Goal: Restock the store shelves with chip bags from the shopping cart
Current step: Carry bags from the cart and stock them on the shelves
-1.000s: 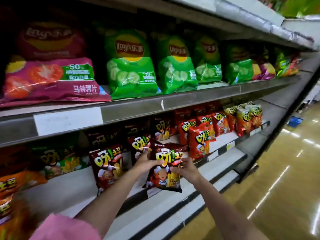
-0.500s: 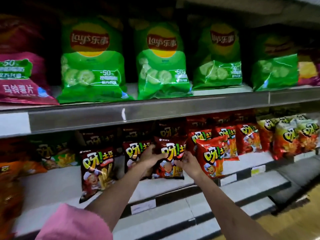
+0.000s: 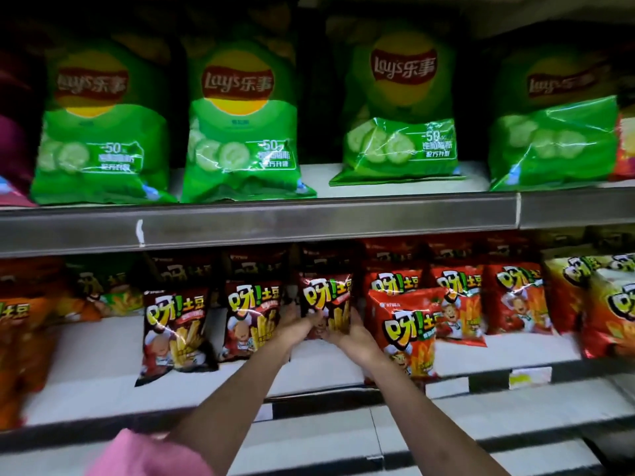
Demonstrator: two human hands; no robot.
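A dark brown chip bag (image 3: 327, 297) is being held upright on the lower shelf (image 3: 103, 365), in the middle of the scene, with yellow lettering at its top and a picture of potato sticks below. It is being gripped at its lower corners from both sides: the left hand (image 3: 296, 325) is being wrapped around the lower left edge, and the right hand (image 3: 348, 329) is being curled around the lower right edge, with its fingers lying up the bag's side. Just to the left, two matching dark brown bags (image 3: 252, 317) are being displayed, the nearer one (image 3: 175, 333) leaning forward towards the shelf edge. Just to the right, a red bag (image 3: 407, 333) is standing close beside the right wrist, nearer than the held bag, and more red bags (image 3: 458, 304) are being lined up behind it. Further right, yellowish bags (image 3: 615, 304) are being shown blurred at the frame edge, and orange bags (image 3: 20, 338) are being shown blurred at the far left. Behind the front row, darker bags are being kept in shadow, too dim for their printing to be read. On the upper shelf (image 3: 309, 221), four green Lay's bags (image 3: 240, 132) with cucumber slices are being displayed side by side. A pink sleeve (image 3: 144, 455) is being seen at the bottom left corner.
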